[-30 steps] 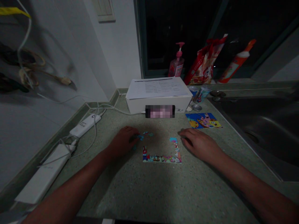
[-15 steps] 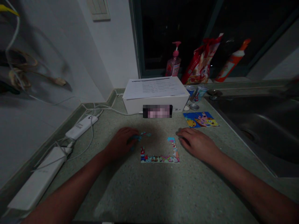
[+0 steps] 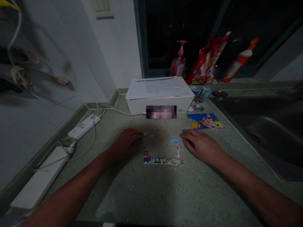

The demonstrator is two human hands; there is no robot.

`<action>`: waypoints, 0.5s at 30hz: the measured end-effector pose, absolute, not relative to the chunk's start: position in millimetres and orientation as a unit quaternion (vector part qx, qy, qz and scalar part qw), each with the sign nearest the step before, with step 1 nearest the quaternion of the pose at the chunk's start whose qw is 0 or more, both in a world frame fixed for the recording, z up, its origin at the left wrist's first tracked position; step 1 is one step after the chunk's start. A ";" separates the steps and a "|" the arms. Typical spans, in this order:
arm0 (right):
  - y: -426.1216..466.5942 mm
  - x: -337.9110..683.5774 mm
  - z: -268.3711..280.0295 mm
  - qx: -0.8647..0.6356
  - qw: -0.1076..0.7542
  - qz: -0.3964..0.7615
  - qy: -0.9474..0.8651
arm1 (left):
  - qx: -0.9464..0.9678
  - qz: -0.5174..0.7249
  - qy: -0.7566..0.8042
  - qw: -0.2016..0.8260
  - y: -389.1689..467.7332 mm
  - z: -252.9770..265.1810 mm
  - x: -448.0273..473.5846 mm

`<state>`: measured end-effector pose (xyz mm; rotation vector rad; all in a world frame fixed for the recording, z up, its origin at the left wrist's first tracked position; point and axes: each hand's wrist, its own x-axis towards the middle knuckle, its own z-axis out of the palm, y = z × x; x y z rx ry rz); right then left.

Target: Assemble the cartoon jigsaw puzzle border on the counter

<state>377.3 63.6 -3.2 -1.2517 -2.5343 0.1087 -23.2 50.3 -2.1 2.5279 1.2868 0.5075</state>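
A partly joined jigsaw puzzle (image 3: 163,160) lies on the counter as a U-shaped frame: a bottom row, a short left side and a taller right side. Left of its open top, my left hand (image 3: 125,142) has its fingertips closed on a light-blue puzzle piece (image 3: 142,138), mostly hidden under them. Loose puzzle pieces (image 3: 151,136) lie just beyond those fingertips, and a bit of blue shows below the hand. My right hand (image 3: 201,144) rests on the counter right of the puzzle, fingers stretched and thumb apart, holding nothing.
Behind the puzzle stands a white box (image 3: 159,104) with a phone (image 3: 161,112) leaning on it. A cartoon picture card (image 3: 205,121) and cans (image 3: 204,94) lie to the right, beside the sink (image 3: 265,126). Power strips (image 3: 42,176) and cables run along the left.
My left fingertips have moved slightly right and drawn together over the light-blue piece. My right hand stays in place. The whole view has shifted a little.
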 end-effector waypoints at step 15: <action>64.2 377.6 -5.4 -0.434 0.157 0.022 -0.887 | 0.846 0.171 0.489 0.125 49.9 3.1 -21.1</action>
